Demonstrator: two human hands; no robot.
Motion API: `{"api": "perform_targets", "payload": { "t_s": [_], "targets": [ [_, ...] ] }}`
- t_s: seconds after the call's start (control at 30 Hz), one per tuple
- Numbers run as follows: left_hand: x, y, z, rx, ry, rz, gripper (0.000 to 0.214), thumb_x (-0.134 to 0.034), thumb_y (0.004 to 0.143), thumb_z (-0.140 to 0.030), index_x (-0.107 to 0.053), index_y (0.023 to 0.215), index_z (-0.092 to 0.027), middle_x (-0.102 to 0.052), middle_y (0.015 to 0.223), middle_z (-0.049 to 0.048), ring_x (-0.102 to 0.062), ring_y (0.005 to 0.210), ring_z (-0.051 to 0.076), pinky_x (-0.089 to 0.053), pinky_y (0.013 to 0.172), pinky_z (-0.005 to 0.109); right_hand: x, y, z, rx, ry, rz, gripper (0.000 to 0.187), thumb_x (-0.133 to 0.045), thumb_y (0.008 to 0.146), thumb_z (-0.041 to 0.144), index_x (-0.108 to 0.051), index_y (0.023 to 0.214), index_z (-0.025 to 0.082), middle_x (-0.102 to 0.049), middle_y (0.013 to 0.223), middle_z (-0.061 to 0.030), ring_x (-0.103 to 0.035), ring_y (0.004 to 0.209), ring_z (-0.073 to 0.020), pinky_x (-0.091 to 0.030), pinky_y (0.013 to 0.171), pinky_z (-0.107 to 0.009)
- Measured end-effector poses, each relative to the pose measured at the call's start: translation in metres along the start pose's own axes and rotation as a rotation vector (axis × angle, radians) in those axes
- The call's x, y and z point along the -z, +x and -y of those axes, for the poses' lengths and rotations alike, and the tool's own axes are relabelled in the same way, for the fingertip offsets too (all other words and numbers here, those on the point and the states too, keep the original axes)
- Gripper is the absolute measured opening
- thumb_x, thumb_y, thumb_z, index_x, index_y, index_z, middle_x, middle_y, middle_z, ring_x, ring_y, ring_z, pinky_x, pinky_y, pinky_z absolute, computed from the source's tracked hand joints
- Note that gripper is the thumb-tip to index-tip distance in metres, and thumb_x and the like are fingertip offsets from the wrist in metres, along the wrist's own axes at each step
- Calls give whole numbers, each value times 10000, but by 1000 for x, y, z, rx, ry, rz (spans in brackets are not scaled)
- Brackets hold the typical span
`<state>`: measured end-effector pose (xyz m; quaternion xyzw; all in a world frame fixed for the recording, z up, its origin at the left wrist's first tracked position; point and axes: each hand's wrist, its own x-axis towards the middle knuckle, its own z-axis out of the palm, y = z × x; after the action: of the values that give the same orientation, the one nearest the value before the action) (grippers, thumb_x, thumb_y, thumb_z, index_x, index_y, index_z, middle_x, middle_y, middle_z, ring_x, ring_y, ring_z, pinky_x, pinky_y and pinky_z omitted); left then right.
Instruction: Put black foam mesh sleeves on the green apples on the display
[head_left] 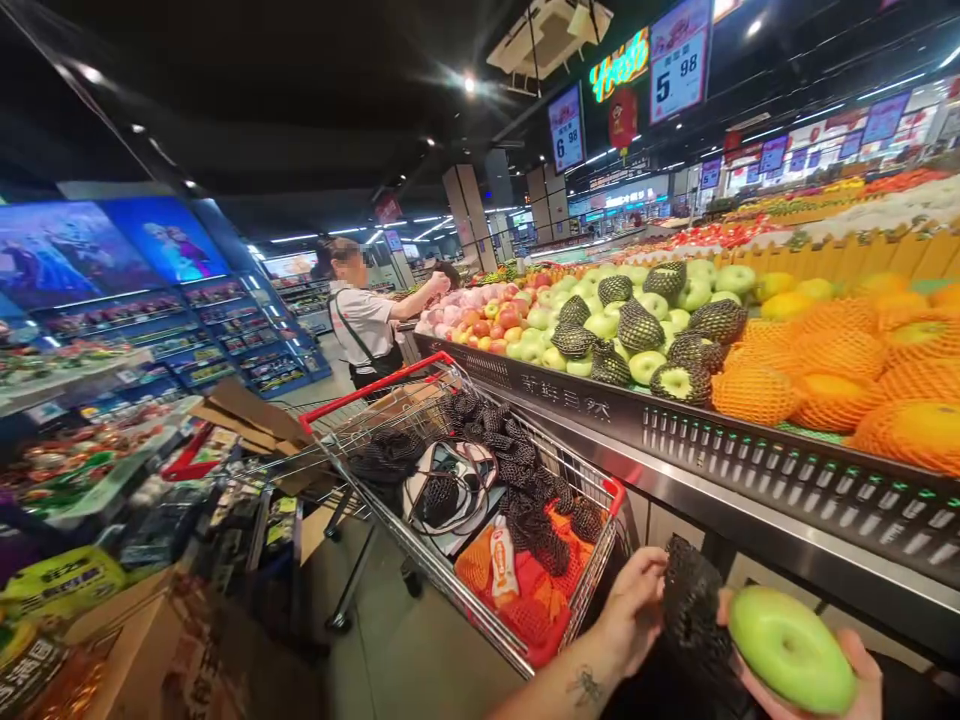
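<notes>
Low at the right, my right hand (862, 668) is closed around a green apple (793, 650), its stem end facing up. Beside it my left hand (637, 600) pinches a black foam net sleeve (694, 600), which hangs between the two hands and is off the apple. Just left of my hands stands a shopping cart (480, 625) with a red handle. It holds many black foam nets (525, 480), orange nets (480, 560) and a white bag with dark straps (457, 490).
A fruit stand (570, 395) runs along the right, with green apples (600, 325), some in black nets, and netted orange fruit (840, 360). A person (367, 320) stands at its far end. Cardboard boxes (135, 640) are at the lower left.
</notes>
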<state>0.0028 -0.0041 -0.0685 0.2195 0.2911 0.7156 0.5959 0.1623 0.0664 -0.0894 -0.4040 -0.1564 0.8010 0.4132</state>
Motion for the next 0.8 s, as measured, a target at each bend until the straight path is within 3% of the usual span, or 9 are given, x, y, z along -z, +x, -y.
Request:
{"api": "perform_targets", "payload": {
  "t_s": [0.07,0.13,0.23,0.3,0.4,0.57,0.7,0.8],
  "targets": [
    [-9,3,-2,7,71,91,546,-820,623,-501,-717,1068,-202,-704,999,101,-645,944,252,-448,871,349,1,9,0,-17,-119,53,462,-730,425,661,-726,748,330,-764,869,-169,-692,881,-439,-504,857,-625],
    [-16,6,-8,8,131,138,580,-812,647,-510,-707,1116,-185,-704,1024,115,-646,985,265,-438,914,365,-6,13,6,23,-243,168,494,-793,399,522,-736,832,288,-757,1008,-177,-677,945,-449,-517,833,-608],
    [-18,8,-22,-3,243,117,568,-801,673,-523,-714,1104,-164,-705,1013,108,-641,979,243,-430,939,356,-31,5,24,231,-345,393,632,-804,454,407,-716,1052,222,-694,1205,-178,-665,1003,-420,-536,813,-522],
    [-18,8,-31,41,338,76,613,-848,602,-529,-723,1066,-150,-707,940,88,-638,891,210,-452,892,332,-50,-7,39,294,-389,509,710,-826,421,307,-696,1108,183,-710,1138,-187,-694,861,-377,-544,721,-448],
    [-18,8,-41,90,450,16,670,-886,515,-538,-726,1025,-135,-694,813,47,-611,731,159,-479,768,291,-70,-22,54,165,-361,586,708,-813,464,280,-669,1142,136,-741,955,-165,-703,766,-352,-533,660,-418],
    [-17,17,-45,-135,495,5,485,-777,710,-516,-725,1027,-153,-716,979,77,-637,903,201,-485,870,315,-75,-30,50,53,-83,554,538,-692,596,519,-690,973,135,-743,923,-141,-663,1034,-364,-528,846,-453],
    [-19,26,-42,-345,644,-81,315,-655,841,-458,-724,923,-162,-657,1074,85,-584,1073,217,-439,987,337,-64,-29,37,-22,21,499,533,-669,626,640,-698,862,163,-757,807,-105,-701,922,-317,-556,786,-419],
    [-24,28,-42,-497,830,-133,244,-615,867,-385,-715,912,-168,-580,1092,88,-564,1054,199,-459,933,301,-57,-26,31,-43,36,496,492,-663,667,614,-696,884,174,-765,817,-86,-712,858,-281,-559,755,-395]
  ]
}}
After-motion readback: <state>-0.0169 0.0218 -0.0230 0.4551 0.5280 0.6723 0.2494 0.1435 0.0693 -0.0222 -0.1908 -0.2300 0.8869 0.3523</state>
